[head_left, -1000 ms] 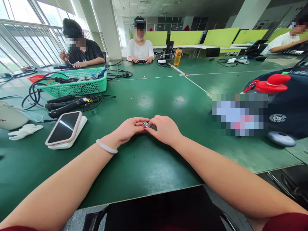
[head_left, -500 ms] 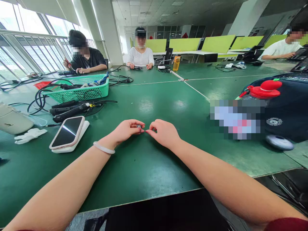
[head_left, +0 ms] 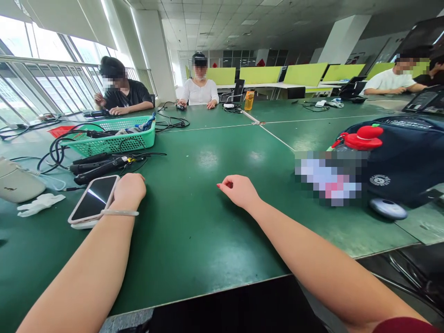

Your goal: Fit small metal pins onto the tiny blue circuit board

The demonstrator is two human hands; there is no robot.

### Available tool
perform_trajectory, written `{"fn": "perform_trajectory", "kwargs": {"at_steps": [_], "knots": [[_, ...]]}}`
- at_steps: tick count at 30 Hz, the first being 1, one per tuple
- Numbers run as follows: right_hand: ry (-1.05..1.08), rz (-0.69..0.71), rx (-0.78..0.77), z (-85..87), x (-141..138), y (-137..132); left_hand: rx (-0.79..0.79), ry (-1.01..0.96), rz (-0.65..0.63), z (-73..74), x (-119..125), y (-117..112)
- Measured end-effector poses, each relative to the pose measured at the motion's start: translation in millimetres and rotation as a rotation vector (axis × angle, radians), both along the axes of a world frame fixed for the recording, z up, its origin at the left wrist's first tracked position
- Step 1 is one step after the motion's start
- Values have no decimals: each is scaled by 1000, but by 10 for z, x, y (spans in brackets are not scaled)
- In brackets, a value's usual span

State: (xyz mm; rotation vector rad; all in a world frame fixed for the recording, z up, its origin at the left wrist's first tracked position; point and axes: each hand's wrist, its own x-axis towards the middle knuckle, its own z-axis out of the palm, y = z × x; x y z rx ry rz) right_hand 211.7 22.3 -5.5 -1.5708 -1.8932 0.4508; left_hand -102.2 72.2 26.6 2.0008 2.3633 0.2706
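Note:
My left hand rests on the green table right beside a phone that lies on a white stand. Its fingers are curled under and away from me, so what they hold is hidden. My right hand lies on the table near the middle, fingers curled into a loose fist with the thumb against them, and nothing shows in it. The two hands are well apart.
A green basket of cables, black handheld tools and a white glove sit at the left. A dark bag, a red-capped bottle and a grey oval object are at the right. Other people sit at the far side.
The hands were together pinching a small dark part. My left hand has swung left to the phone, taking the part out of sight; my right hand stayed near the middle.

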Motion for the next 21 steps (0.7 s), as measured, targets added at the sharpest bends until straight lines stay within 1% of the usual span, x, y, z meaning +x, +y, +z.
{"fn": "perform_trajectory", "kwargs": {"at_steps": [3, 11, 16, 21], "knots": [[26, -1, -10, 6, -1, -10, -24, 69, 79, 11, -14, 20], [52, -18, -21, -21, 21, 20, -48, 105, 106, 14, -35, 62], [73, -6, -39, -37, 9, 16, -39, 81, 94, -61, -116, 119], [74, -1, -18, -36, 7, 10, 29, 20, 93, -139, -156, 147]]}}
